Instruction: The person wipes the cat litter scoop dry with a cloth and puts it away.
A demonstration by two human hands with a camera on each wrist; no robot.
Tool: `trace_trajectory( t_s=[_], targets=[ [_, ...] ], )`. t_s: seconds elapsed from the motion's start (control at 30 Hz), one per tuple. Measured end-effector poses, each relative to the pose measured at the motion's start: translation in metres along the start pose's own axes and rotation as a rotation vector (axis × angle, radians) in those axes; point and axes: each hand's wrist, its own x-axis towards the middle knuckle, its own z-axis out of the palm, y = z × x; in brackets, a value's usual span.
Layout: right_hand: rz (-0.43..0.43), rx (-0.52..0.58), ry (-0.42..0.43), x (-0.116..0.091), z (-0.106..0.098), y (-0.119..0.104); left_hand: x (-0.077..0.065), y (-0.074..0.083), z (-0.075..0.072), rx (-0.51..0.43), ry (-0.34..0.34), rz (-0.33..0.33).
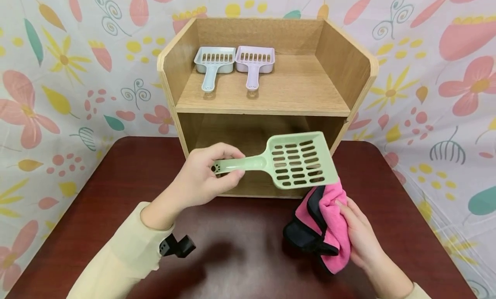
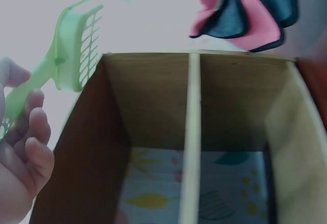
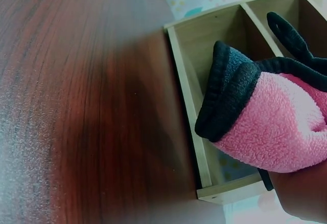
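A light green slotted litter scoop [image 1: 297, 160] is held up in front of the wooden shelf, its slotted pan toward the right. My left hand [image 1: 205, 174] pinches the end of its handle between thumb and fingers; the left wrist view shows the same scoop [image 2: 71, 50] from the side. In my right hand [image 1: 362, 234] is a bunched pink cloth [image 1: 335, 221] with black edging and a dark reverse side. The cloth hangs below and near the scoop's pan; whether they touch I cannot tell. In the right wrist view the cloth [image 3: 281, 121] covers most of the fingers.
A two-level wooden shelf [image 1: 263, 109] stands on the dark red-brown table [image 1: 240, 243]. On its upper level sit a pale blue scoop [image 1: 211, 77] and a lilac scoop [image 1: 252, 77], side by side at the left. A flower-patterned cloth backdrop [image 1: 81, 84] hangs behind.
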Motion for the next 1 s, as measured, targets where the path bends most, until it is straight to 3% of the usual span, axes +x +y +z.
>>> trace_trajectory(
  t_s=[0.2, 0.47, 0.73, 1.0],
  targets=[
    [0.003, 0.027, -0.043, -0.003, -0.002, 0.002, 0.023, 0.008, -0.003, 0.117, 0.135, 0.149],
    [0.017, 0.047, -0.07, -0.003, -0.001, 0.001, 0.051, 0.012, 0.003, 0.281, 0.227, 0.242],
    [0.015, 0.069, -0.093, -0.003, 0.001, 0.001, 0.068, 0.018, 0.011, 0.467, 0.303, 0.235],
    [0.009, 0.062, -0.09, -0.002, 0.002, 0.003, 0.084, 0.023, 0.024, 0.657, 0.299, 0.216]
  ],
)
